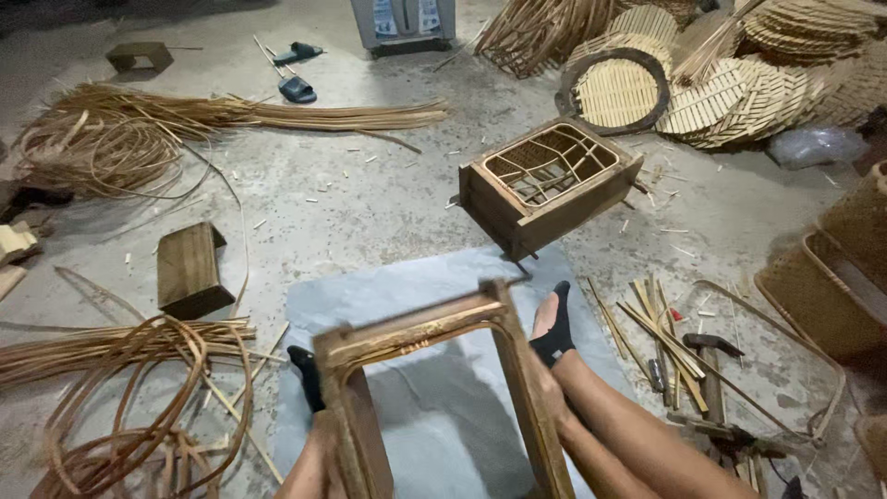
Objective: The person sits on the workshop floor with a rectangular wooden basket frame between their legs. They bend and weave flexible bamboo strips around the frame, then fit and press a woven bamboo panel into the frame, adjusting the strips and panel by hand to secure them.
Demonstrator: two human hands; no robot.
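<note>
Sitting on a grey sheet (407,296) spread over the concrete floor (351,194), a person stretches both legs out, black-socked feet pointing to twelve o'clock. An open rectangular wooden frame (434,379) stands between the legs at six o'clock, tilted a little, its top bar crossing just below the feet. The left hand (319,453) rests against the frame's left upright near the bottom edge; how its fingers lie cannot be told. The right hand (547,393) lies along the right upright, mostly hidden behind the wood, so its grip cannot be told either. At one o'clock from the frame, beyond the sheet's far edge, a wooden box mould (547,185) lies tipped, woven strips showing inside it. At three o'clock a hammer (711,356) lies among loose bamboo sticks (651,328). At nine o'clock coils of split bamboo strips (139,397) lie on the floor, with a small wooden block (189,270) just above them. Round woven trays (702,83) are stacked at one to two o'clock in the far corner.
</note>
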